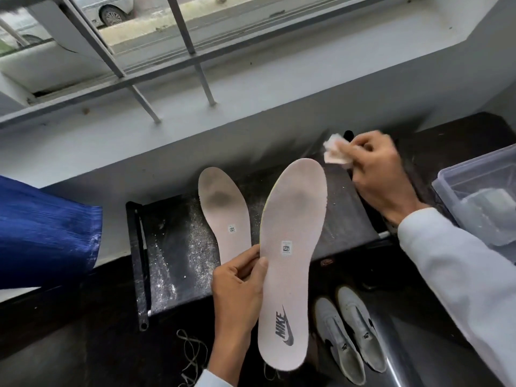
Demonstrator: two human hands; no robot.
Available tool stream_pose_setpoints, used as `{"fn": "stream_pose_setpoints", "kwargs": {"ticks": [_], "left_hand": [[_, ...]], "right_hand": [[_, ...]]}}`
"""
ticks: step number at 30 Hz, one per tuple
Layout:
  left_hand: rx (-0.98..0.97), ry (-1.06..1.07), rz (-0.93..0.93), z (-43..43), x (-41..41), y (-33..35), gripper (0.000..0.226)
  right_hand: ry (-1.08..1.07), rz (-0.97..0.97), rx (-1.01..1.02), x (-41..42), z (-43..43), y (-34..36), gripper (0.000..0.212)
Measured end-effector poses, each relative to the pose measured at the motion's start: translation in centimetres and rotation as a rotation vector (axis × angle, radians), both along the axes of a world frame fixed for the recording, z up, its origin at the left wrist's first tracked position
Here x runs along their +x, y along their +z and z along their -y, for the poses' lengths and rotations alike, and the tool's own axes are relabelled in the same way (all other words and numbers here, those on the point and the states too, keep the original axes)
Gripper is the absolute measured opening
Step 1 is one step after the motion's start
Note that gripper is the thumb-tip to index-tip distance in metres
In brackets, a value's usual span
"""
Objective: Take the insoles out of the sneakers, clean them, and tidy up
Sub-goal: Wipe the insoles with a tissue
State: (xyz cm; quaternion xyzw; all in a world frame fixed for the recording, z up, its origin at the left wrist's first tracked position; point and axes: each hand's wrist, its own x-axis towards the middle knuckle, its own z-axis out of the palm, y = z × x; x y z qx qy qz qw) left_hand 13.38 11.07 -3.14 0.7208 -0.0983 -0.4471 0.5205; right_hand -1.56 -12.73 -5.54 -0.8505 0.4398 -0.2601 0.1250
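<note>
Pinching the long foam insole [290, 261] at its left edge, your left hand [237, 291] presents its smudged fabric face for wiping while your right hand [379, 174], far right, curls round a crumpled white wipe [335, 152]; the dirtier second insole [223, 213] lies flat on the dusty dark counter [173, 247].

Ahead of you: barred window [183, 32], daylight coming in, car [111, 11] parked outside | below it: pale grey ledge [279, 88] and wall [111, 160] | under you: dusty black bench [173, 247] over dark floor [83, 344] | your left: blue cloth [47, 233] | your right: clear bin [480, 169]
</note>
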Motion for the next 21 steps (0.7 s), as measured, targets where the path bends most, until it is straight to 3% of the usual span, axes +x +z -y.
{"fn": "stream_pose_setpoints", "kwargs": {"ticks": [3, 7, 9, 13, 17, 21], "left_hand": [[0.002, 0.017, -0.005, 0.2, 0.2, -0.4, 0.029], [-0.027, 0.048, -0.015, 0.5, 0.1, -0.6, 0.028], [-0.044, 0.042, -0.032, 0.6, 0.1, -0.6, 0.028], [-0.022, -0.011, 0.001, 0.2, 0.3, -1.1, 0.026], [0.007, -0.014, 0.019, -0.3, 0.6, -1.7, 0.026], [0.025, 0.029, 0.057, 0.2, 0.9, -1.8, 0.027]], "right_hand": [[0.013, 0.129, -0.116, 0.1, -3.2, 3.1, 0.042], [0.611, -0.007, -0.035, -0.3, -10.3, 3.5, 0.043], [0.751, -0.129, 0.021, -0.9, -10.4, 1.6, 0.043], [0.467, -0.151, 0.042, -0.4, -5.7, -1.9, 0.053], [0.092, -0.004, 0.010, 1.0, -1.9, -0.1, 0.039], [0.147, 0.087, 0.033, 2.3, -4.5, 1.8, 0.038]]}}
